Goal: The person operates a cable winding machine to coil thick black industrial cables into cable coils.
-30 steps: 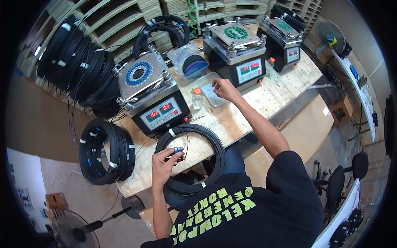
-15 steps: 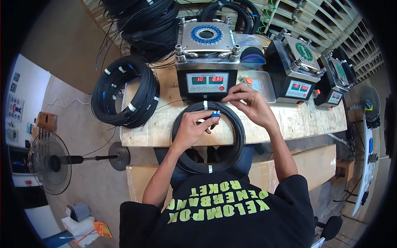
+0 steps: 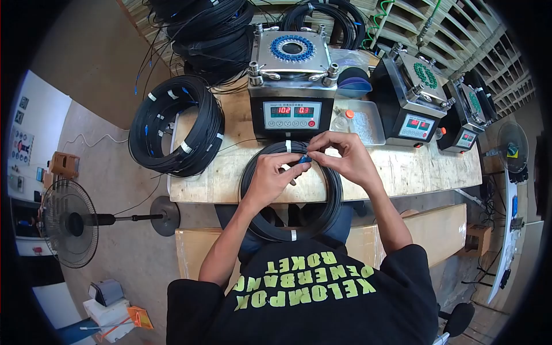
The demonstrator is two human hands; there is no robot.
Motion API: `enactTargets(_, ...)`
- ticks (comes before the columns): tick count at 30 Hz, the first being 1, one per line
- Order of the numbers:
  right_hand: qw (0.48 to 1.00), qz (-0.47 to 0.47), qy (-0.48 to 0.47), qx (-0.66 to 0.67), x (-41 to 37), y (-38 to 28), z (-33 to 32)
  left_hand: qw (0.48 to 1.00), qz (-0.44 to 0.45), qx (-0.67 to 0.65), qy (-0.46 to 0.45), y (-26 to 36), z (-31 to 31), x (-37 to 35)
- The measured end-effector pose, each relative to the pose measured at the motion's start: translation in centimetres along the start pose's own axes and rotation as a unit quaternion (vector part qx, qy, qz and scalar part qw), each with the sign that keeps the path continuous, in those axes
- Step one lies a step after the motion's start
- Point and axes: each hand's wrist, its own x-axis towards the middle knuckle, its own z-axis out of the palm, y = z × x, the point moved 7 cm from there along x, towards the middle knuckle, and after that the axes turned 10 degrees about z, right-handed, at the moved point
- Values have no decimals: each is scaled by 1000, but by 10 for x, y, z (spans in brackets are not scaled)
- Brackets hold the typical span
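Both hands met over near edge of counter (image 3: 402,169), inside black cable coil (image 3: 335,195). Left hand (image 3: 275,175) closed, pinching small blue connector (image 3: 303,158). Right hand (image 3: 345,154) fingertips narrowed onto same connector from right. Connector sat just near of machine (image 3: 292,112) with red display. Clear tray (image 3: 371,123) right of machine. Second coil (image 3: 175,123) far left.
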Motion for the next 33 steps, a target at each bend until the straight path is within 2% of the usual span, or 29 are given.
enactTargets(7, 999, 31, -25, 4, -1, 2, 2, 1000, -13, 18, -11, -1, 1, 0)
enactTargets(10, 1000, 16, -21, -2, -1, 4, 4, 999, 17, 28, 0, 1, 1, 0)
enactTargets(13, 1000, 19, -22, 4, -1, 9, 3, 1000, 7, 27, -9, 2, 3, -1)
enactTargets(19, 999, 11, -37, 21, 1, 13, 2, 999, -34, -23, -27, -4, 6, -2)
enactTargets(22, 997, 41, -47, 41, 1, 10, 2, 998, 3, -61, -4, -8, 4, 1)
enactTargets(25, 998, 20, -49, 43, 2, 12, 4, 998, -5, -63, -14, -10, 4, 1)
enactTargets(28, 996, 39, -72, 41, 2, 8, 5, 998, -17, -64, -19, -11, 4, 0)
enactTargets(31, 994, 12, -107, -13, 3, 7, 4, 996, -36, -72, -32, -12, 4, -2)
enactTargets(33, 994, 25, -98, 31, 0, 11, 3, 994, -32, -106, -17, -15, 2, -3)
